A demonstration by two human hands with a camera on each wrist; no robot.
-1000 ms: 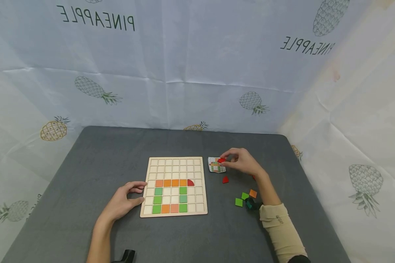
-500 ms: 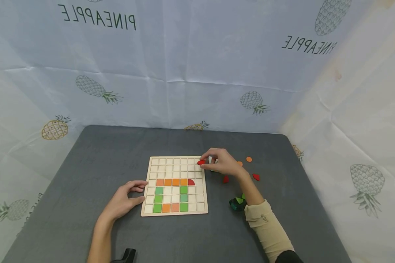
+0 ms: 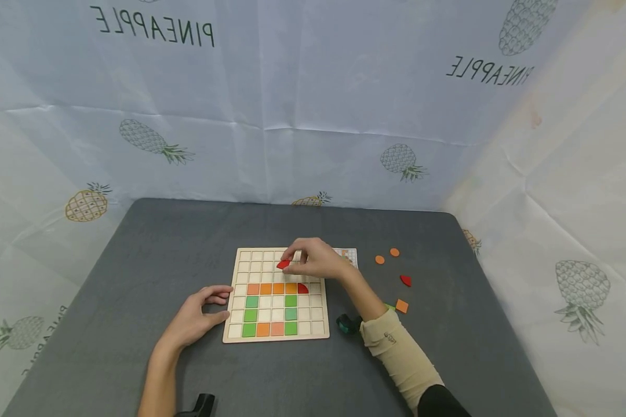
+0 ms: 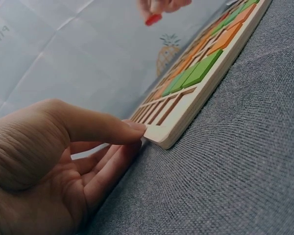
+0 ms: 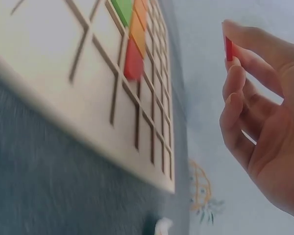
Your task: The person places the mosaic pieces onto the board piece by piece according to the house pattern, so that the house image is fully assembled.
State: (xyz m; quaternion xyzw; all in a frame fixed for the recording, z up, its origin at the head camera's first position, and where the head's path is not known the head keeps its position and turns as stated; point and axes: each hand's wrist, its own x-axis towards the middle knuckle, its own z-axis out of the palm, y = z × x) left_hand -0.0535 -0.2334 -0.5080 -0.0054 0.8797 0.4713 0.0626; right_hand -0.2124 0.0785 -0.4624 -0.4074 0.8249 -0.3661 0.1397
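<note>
My right hand [image 3: 315,259] pinches a red quarter-circle tile [image 3: 283,264] between thumb and fingertips, above the upper rows of a wooden grid board [image 3: 276,340]. In the right wrist view this red tile [image 5: 228,49] appears edge-on. My left hand [image 3: 198,313] touches the board's left edge with relaxed fingers; its thumb [image 4: 130,128] meets the board's corner in the left wrist view. Orange, salmon and green square tiles [image 3: 290,301] form a rectangle in the grid. Another red quarter-circle tile [image 3: 302,288] lies at the right end of its top row.
A small printed pattern card [image 3: 350,255] lies right of the board, partly covered by my right hand. Farther right lie two orange round tiles [image 3: 379,260], a red tile [image 3: 406,281] and an orange square tile [image 3: 402,306]. My right forearm partly hides a green tile [image 3: 390,307].
My right hand has moved left from over the card to above the board, carrying the red quarter-circle tile. My left hand has stayed at the board's edge.
</note>
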